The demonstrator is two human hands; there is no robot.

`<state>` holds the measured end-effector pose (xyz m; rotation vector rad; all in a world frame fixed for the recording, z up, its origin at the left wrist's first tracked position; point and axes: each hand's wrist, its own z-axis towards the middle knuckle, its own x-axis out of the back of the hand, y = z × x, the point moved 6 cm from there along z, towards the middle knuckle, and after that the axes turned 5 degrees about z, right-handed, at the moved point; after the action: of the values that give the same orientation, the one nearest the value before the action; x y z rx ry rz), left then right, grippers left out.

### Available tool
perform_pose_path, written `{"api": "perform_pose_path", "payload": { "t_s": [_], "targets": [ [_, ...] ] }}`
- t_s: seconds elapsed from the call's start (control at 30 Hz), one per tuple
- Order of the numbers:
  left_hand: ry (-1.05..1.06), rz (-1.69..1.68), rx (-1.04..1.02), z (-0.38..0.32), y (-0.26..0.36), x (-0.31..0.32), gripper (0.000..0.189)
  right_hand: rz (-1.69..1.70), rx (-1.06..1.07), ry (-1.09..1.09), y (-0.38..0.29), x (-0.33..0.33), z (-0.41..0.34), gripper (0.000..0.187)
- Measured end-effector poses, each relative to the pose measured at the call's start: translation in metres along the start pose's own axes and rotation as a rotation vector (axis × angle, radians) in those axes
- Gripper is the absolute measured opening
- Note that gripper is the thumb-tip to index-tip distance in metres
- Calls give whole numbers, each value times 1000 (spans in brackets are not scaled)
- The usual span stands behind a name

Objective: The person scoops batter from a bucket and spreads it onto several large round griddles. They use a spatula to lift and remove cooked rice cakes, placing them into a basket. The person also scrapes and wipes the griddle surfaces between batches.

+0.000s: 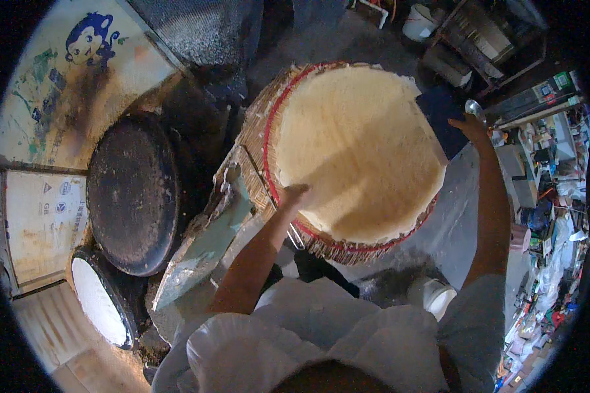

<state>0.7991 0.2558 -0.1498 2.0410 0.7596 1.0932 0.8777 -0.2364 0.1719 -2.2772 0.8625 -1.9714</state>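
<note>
A large round board (359, 147), or similar flat disc, pale yellow with a ragged edge, lies before me on a coarse fibrous round base (346, 250) with a red band. At its lower left edge is my left hand (294, 196), fingers over the pale surface; whether they grip anything is unclear. A thin dark rod (256, 172) and a bent metal wire (296, 237) show on either side of that hand. My right hand (467, 126) holds a dark blue flat piece (442, 120), which touches or overlaps the disc's right edge.
On the left stand a large dark round pan or lid (132, 196) and a smaller white-faced round thing (101, 297). A broken greenish slab (201, 255) slants nearby. A white bucket (440, 297) stands close to my body, another bucket (418, 23) farther off. Cluttered shelves (545, 196) line the right.
</note>
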Motion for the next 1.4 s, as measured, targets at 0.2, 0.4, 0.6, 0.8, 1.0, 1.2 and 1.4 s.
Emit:
{"api": "perform_pose_path", "payload": {
  "t_s": [0.2,0.4,0.6,0.8,1.0,1.2,1.4],
  "targets": [
    [81,-323,211,-39,36,26,23,390,-152,138,63,-31,-26,76],
    [162,-1260,-29,-68,13,68,33,556,475,59,-207,-182,-135,42],
    [156,-655,-98,-190,-124,102,30,-122,1659,-88,-535,-369,-345,37],
    [370,-974,395,-375,-249,159,25,-85,1982,-9,-707,-468,-434,32],
    [719,-1466,701,-493,-304,163,24,-118,1401,51,-902,-479,-214,18],
    [667,-1418,807,-507,-307,134,24,-280,1223,123,-937,-481,-253,21],
    [768,-1357,711,-494,-322,139,20,-54,2330,-175,-837,-520,-533,29]
  ]
}}
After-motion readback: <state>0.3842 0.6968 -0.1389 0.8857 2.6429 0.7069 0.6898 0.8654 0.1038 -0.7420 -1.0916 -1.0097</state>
